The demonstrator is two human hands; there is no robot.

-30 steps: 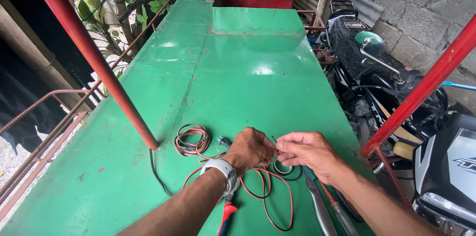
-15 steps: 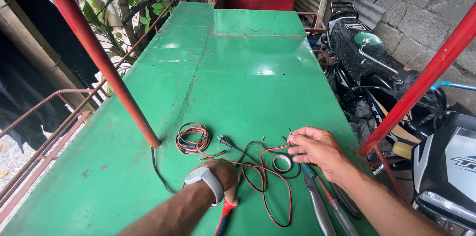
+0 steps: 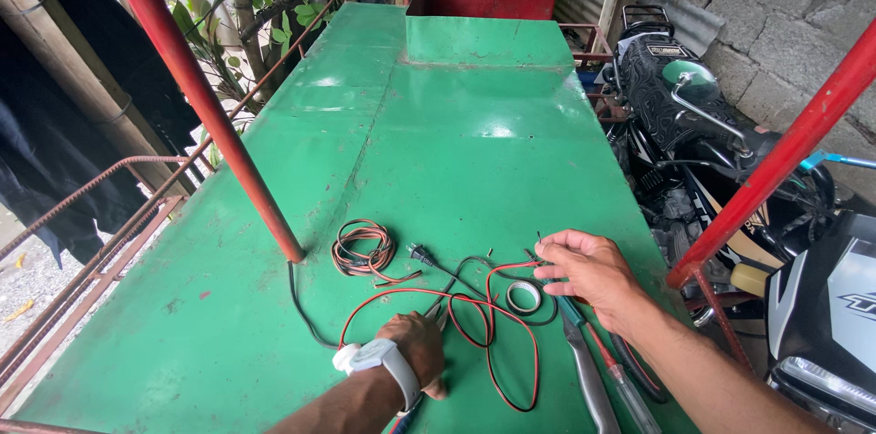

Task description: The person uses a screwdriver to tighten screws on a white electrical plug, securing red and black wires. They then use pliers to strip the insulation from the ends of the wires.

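A loose red and black wire (image 3: 488,343) lies in loops on the green metal table (image 3: 456,151). My right hand (image 3: 593,274) pinches one end of this wire, just above a small roll of tape (image 3: 523,297). My left hand (image 3: 418,352), with a white watch (image 3: 374,356) on the wrist, is closed over a red-handled tool (image 3: 407,418) at the near edge. The tool's tip pokes out by the wire loops.
A coiled wire bundle (image 3: 363,247) and a black plug (image 3: 420,254) lie left of the loops. Pliers (image 3: 584,375) and a screwdriver (image 3: 625,388) lie under my right forearm. A red post (image 3: 210,115) stands on the left, another red post (image 3: 785,151) and a motorcycle (image 3: 693,115) on the right.
My left hand left the wire beside my right hand, drew back toward the near edge and closed on the red-handled tool. My right hand stayed on the wire end.
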